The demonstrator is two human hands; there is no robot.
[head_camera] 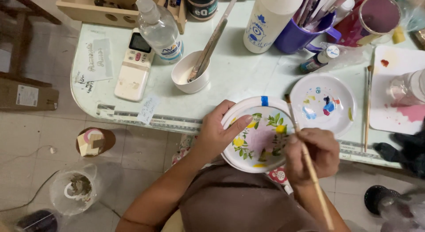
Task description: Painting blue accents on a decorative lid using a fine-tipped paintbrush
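Note:
My left hand (218,133) grips the left rim of a round white plate (259,134) painted with yellow lemons, green leaves and a pink middle, thumb lying across its face. A strip of blue tape sits on the plate's top rim. My right hand (311,154) is closed around a thin wooden paintbrush (295,125) held upright, its dark tip raised just above the plate's upper right edge. To the right lies a white palette plate (341,110) with blobs of blue, yellow, red and green paint.
On the pale green table (239,72) stand a small white bowl with brushes (190,73), a clear water bottle (158,28), a remote control (134,66), a white bottle (268,19), a purple mug of brushes (301,35) and a loose brush (367,108). Tiled floor lies below, with a jar (73,190).

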